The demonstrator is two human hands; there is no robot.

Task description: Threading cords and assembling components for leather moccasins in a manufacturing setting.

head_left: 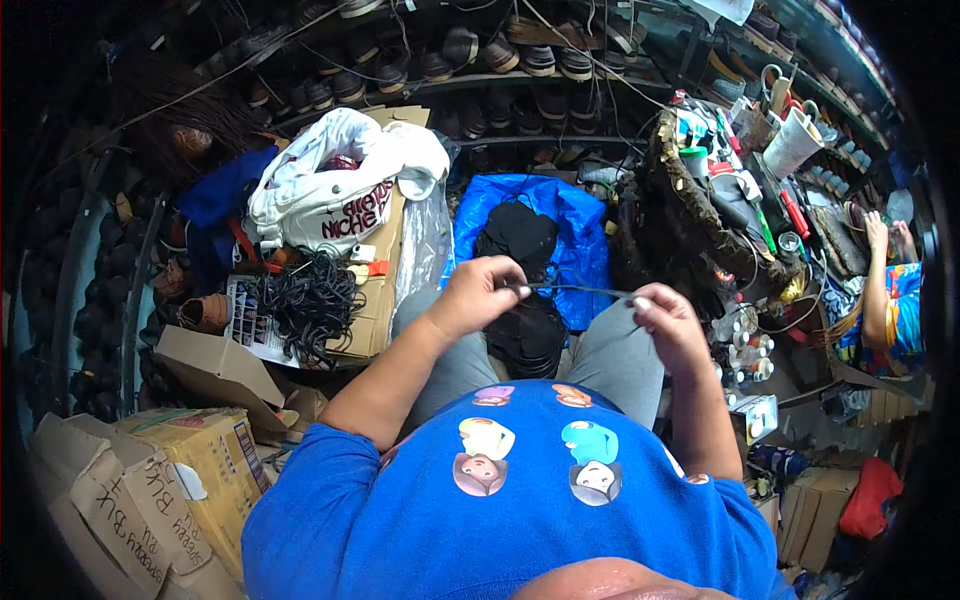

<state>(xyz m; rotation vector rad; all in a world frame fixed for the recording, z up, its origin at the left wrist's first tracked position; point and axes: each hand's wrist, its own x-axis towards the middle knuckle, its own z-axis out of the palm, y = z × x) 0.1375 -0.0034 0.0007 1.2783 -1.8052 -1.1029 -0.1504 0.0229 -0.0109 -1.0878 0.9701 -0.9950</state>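
A thin dark cord (582, 289) is stretched taut in front of my lap. My left hand (482, 296) pinches one end between thumb and fingers; my right hand (672, 320) pinches the other, a short tail hanging from it. Beyond the cord, flat black pieces (517, 236) lie in a stack on a crumpled blue plastic sheet (592, 215). More black pieces (526, 342) are piled nearer, between my knees. To the left, a tangled heap of black cords (315, 302) rests on a cardboard-topped surface (375, 325).
A white cloth bag (335, 175) sits behind the cord heap. Cardboard boxes (200, 470) stand at lower left. At right, a rough-edged round table (668, 165) bears tools and a white cup (793, 142). Another person's arm (876, 285) shows far right. Shoe shelves (480, 75) line the back.
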